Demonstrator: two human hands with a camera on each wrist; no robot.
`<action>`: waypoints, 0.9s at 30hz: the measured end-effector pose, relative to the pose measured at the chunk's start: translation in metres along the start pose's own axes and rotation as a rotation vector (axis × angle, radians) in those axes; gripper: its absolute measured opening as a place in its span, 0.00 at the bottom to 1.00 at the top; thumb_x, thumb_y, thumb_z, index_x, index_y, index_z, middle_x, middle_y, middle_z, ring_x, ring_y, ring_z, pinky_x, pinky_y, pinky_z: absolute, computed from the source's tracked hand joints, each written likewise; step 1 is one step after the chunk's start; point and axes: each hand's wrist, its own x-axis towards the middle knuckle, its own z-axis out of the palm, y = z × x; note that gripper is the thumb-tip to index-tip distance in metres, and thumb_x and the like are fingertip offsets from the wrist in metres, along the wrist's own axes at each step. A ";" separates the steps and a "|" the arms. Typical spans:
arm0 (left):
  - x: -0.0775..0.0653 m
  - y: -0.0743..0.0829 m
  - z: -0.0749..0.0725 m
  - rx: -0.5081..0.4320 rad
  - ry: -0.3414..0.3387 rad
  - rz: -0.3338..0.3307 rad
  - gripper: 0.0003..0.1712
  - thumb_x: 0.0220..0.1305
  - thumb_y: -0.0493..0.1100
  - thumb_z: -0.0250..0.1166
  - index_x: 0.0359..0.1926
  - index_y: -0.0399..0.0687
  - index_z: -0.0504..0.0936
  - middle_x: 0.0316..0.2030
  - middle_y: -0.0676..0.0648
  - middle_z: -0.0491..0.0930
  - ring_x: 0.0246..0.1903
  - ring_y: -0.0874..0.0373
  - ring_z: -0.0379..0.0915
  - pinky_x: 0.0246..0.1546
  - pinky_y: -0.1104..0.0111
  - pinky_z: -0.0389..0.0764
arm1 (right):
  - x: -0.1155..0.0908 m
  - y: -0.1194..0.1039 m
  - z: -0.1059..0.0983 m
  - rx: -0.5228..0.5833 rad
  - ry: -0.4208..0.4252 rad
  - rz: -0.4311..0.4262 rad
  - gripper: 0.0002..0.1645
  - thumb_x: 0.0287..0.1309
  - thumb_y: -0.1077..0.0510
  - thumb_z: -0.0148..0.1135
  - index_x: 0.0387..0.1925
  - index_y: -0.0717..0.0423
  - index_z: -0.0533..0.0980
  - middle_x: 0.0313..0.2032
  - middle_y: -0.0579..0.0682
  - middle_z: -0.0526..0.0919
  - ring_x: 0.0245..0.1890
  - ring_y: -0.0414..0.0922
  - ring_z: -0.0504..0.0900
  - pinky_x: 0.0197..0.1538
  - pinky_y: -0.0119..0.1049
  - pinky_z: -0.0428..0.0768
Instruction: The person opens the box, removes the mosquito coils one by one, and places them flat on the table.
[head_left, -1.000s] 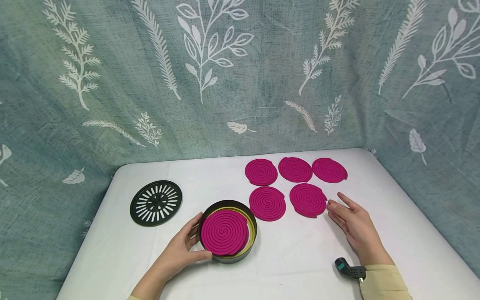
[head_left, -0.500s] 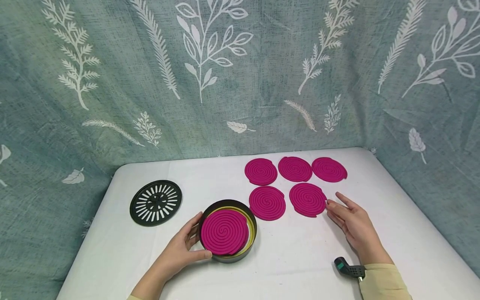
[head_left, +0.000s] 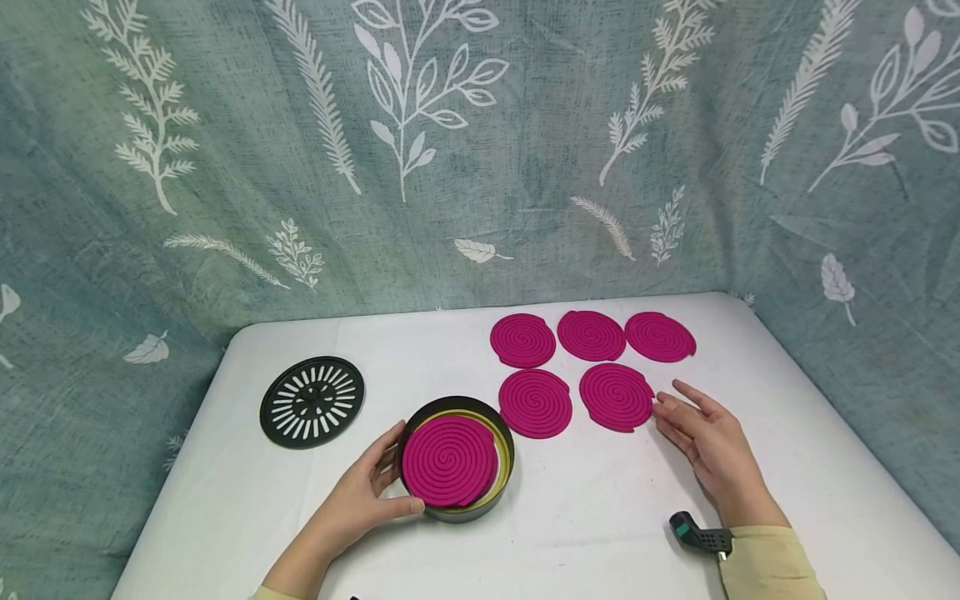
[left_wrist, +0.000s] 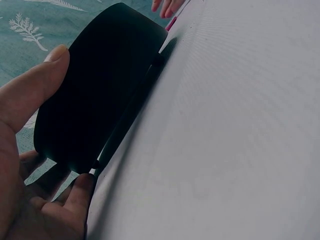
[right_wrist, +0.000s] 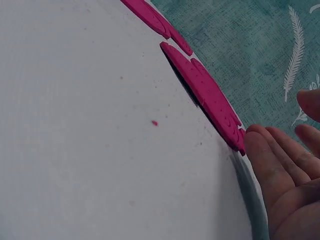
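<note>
1 black tin (head_left: 467,512), containing 1 magenta coil (head_left: 448,461), was gripped by the left hand (head_left: 369,497); 5 matching coils (head_left: 617,397) were laid near the right hand (head_left: 708,440), fingers relaxed.

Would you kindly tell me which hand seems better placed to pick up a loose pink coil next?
Probably the right hand: it holds nothing and is right beside the nearest loose pink coil, while the left hand holds the round black container.
</note>
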 end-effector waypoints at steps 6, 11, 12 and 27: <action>0.000 -0.001 -0.001 -0.012 -0.001 0.000 0.66 0.37 0.46 0.86 0.76 0.58 0.57 0.72 0.50 0.59 0.70 0.52 0.57 0.66 0.73 0.66 | 0.000 -0.008 0.009 0.006 -0.053 0.018 0.41 0.67 0.57 0.63 0.74 0.61 0.56 0.61 0.57 0.77 0.55 0.50 0.81 0.59 0.43 0.77; 0.000 -0.003 -0.002 -0.029 -0.018 0.009 0.66 0.37 0.45 0.85 0.76 0.58 0.56 0.72 0.49 0.59 0.70 0.52 0.57 0.66 0.73 0.66 | 0.000 -0.017 0.020 -0.055 -0.165 -0.003 0.37 0.70 0.58 0.58 0.72 0.67 0.56 0.58 0.54 0.79 0.52 0.48 0.83 0.57 0.43 0.80; 0.000 -0.003 -0.002 -0.031 -0.018 0.010 0.66 0.37 0.44 0.85 0.76 0.58 0.57 0.72 0.49 0.59 0.70 0.52 0.57 0.66 0.73 0.66 | 0.000 -0.018 0.023 -0.081 -0.179 -0.005 0.37 0.71 0.58 0.58 0.72 0.68 0.56 0.58 0.53 0.79 0.52 0.47 0.83 0.57 0.42 0.80; 0.000 -0.003 -0.001 -0.027 -0.011 0.009 0.65 0.37 0.45 0.85 0.75 0.63 0.57 0.73 0.49 0.58 0.70 0.52 0.56 0.66 0.73 0.66 | 0.009 -0.029 0.090 -0.235 -0.374 0.013 0.35 0.69 0.54 0.60 0.69 0.68 0.61 0.65 0.71 0.67 0.58 0.62 0.76 0.58 0.44 0.80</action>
